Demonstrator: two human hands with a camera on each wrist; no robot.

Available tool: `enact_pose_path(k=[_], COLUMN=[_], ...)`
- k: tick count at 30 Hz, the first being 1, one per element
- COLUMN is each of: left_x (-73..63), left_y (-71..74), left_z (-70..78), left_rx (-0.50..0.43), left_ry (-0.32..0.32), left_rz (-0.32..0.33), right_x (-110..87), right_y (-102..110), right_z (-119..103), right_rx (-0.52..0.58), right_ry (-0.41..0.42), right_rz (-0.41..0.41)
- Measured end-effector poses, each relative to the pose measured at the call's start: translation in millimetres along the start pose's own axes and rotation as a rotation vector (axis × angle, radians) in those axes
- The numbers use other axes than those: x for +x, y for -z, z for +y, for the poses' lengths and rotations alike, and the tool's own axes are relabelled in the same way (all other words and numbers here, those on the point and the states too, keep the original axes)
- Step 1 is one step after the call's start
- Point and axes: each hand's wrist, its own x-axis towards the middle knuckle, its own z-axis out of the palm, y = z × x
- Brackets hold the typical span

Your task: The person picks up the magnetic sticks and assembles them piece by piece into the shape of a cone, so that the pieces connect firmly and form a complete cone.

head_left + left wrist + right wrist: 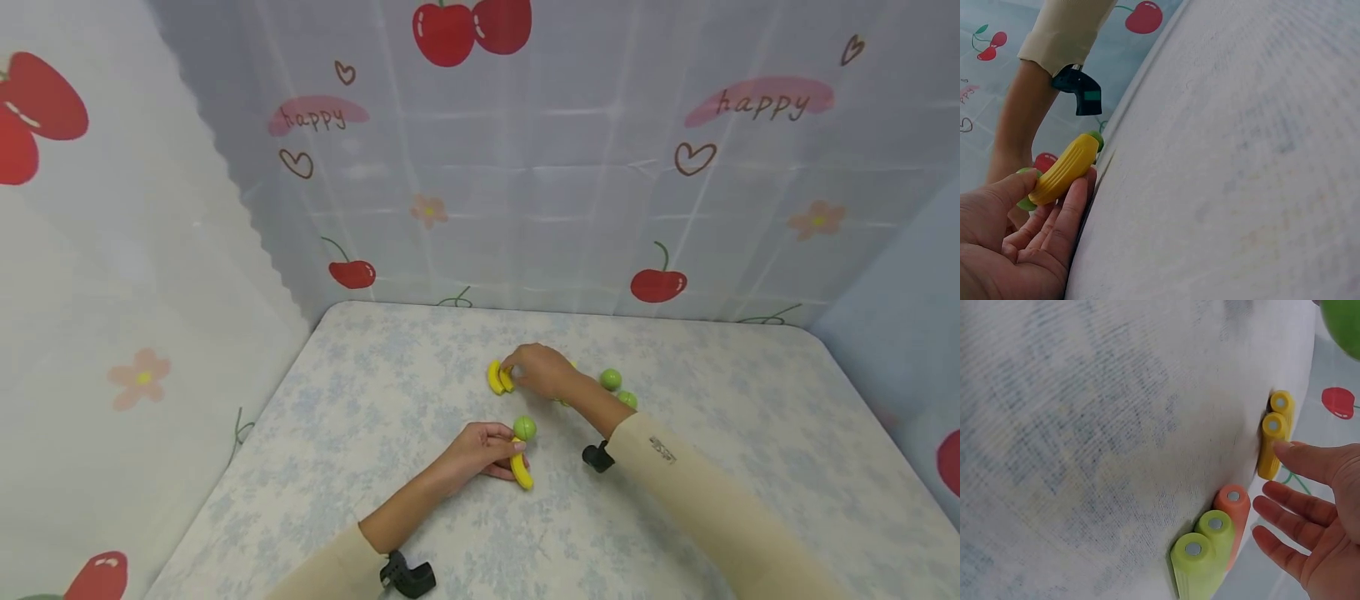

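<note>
Yellow banana [522, 472], likely light, stiff; I'd hold mid-curve. Left hand [478, 452] pinches it; right hand [543, 371] thumbs second banana [1269, 453], full grip unclear from here.

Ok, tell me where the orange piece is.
In the right wrist view, the orange piece sits low and right of centre, beside two light-green pieces and just left of the right hand's fingers.

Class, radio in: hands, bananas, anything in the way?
Left hand: pinching banana. Right hand: touching second banana. Green ball beside left hand, could obstruct.
</note>
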Motion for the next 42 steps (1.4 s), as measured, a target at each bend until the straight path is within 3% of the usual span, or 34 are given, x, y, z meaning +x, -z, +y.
enact_pose_path(k=[3, 13, 25, 38, 42], left_x=[0.8, 1.5, 1.5, 0.7, 2.3], left_y=[-1.1, -2.3, -1.0, 1.6, 1.5], left_z=[0.5, 2.3, 1.0, -0.2, -1.6], left_rx=[0.003, 0.001, -0.015, -0.059, -0.076], left_ry=[0.010, 0.016, 0.017, 0.008, 0.003], left_rz=[-0.001, 0.016, 0.023, 0.034, 0.052], right_x=[-0.5, 1.3, -0.6, -28.8, -41.6], right_y=[-0.2, -1.2, -1.8, 10.7, 10.7], right_z=[1.1, 0.6, -3.4, -12.6, -10.4], right_rx=[-0.035, -0.159, -0.158, -0.129, -0.106], right_ry=[-0.008, 0.074, 0.080, 0.058, 0.017], right_rz=[0.001, 0.014, -0.013, 0.105, 0.151])
